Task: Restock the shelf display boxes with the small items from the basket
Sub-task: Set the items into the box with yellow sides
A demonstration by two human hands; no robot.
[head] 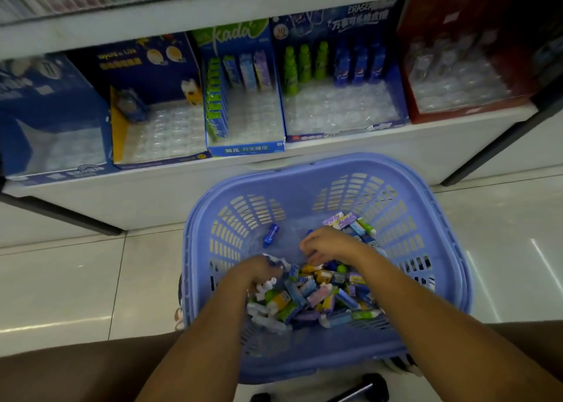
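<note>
Head camera, looking down. Lilac slatted basket (pixel 441 249) on pale floor tiles (pixel 61 280), just in front of the bottom shelf (pixel 335 155). Heaped in its near half, small items (pixel 320 298): little packs and tubes in blue, green, yellow, pink and white. Apart from the heap, toward the far left of the basket floor, one lone blue piece (pixel 270 234). By the far right wall, purple packs (pixel 339 220) lettered kada.

Two bare forearms (pixel 198 340) stretched in from below. At the left edge of the heap, left hand (pixel 259 269), knuckles up, fingers curled down among white pieces, tips buried; cannot tell whether clamped on anything. Farther in, over the far edge of the heap, right hand (pixel 326 245), fingers bent and drawn close toward the thumb; cannot tell whether pinching a piece or only touching the heap.

On the shelf, a row of open display boxes (pixel 158 158) lined with clear blister trays (pixel 335 109):
- Far left, a blue box (pixel 45 112).
- Next, a dark blue box (pixel 152 66) with a yellow inner wall.
- Then the kada box (pixel 243 149), green packs (pixel 216 103) lined along its left wall and a few more upright at the back.
- Then the eraser box (pixel 350 21), green and blue bottle shapes (pixel 304 63) standing along its rear.
- Far right, a red box (pixel 403 66).
</note>
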